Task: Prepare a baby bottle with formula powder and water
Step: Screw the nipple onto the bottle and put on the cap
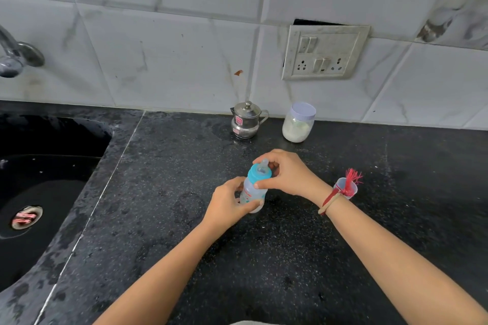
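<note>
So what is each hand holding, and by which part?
Both hold the bottle: left hand around its body, right hand on the blue collar.

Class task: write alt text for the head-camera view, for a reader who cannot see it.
Two hands hold a baby bottle over a black counter: the left hand grips its body, the right hand its blue cap. Behind stand a steel jug and powder jar.

Baby bottle (253, 192), centre frame: left hand (228, 206) grips its body, right hand (286, 174) fingers on the blue collar (258, 174). Black granite counter (184, 219). Upper centre: steel lidded jug (246, 121), powder jar (298, 123). Left: black sink (39, 192).
</note>
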Demonstrator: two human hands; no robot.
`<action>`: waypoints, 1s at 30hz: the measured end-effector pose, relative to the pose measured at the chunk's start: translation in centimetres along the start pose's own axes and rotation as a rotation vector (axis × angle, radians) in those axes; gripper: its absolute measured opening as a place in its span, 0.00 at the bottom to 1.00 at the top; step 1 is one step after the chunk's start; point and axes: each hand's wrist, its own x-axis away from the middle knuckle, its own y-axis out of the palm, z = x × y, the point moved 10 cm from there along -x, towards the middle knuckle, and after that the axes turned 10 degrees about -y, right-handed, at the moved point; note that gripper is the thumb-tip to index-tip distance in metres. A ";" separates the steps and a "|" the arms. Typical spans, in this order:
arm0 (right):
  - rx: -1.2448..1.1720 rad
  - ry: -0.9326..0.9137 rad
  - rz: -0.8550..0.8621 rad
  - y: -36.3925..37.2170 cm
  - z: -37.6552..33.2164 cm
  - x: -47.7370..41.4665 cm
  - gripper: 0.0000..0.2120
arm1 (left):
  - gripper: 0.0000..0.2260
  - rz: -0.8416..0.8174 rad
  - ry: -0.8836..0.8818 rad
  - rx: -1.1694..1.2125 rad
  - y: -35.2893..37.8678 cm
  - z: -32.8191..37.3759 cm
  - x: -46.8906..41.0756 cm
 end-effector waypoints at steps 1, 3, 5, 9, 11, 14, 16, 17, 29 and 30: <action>0.001 -0.005 -0.011 0.2 -0.1 0.0 0.24 | 0.22 0.000 0.003 -0.001 0.0 0.0 0.0; 0.000 -0.005 -0.031 0.8 -0.1 0.1 0.23 | 0.22 -0.003 0.008 -0.004 0.0 0.1 0.0; 0.023 0.008 -0.039 1.1 0.0 0.0 0.23 | 0.22 -0.001 0.011 -0.008 0.0 0.3 0.0; 0.238 0.031 -0.045 0.9 -0.5 -0.4 0.21 | 0.20 -0.004 0.004 0.005 0.0 0.1 0.0; 0.457 0.009 -0.034 0.6 -1.3 -0.4 0.24 | 0.17 -0.009 0.001 0.003 0.0 -0.1 0.0; 0.709 0.001 -0.012 0.0 -2.5 -0.4 0.33 | 0.16 -0.011 0.000 0.005 0.1 -0.2 -0.1; 0.620 -0.014 -0.033 -0.3 -2.6 -0.3 0.37 | 0.16 -0.004 0.003 0.019 0.0 -0.1 0.0; 0.541 -0.051 -0.085 -0.2 -2.8 -0.3 0.40 | 0.16 -0.001 0.009 0.015 0.0 0.0 0.0; 0.388 -0.148 -0.345 0.5 -3.9 -2.1 0.12 | 0.23 -0.006 0.016 0.010 0.0 -0.3 0.1; 0.406 -0.144 -0.367 0.5 -3.8 -2.2 0.11 | 0.23 -0.006 0.014 0.007 0.0 -0.3 0.1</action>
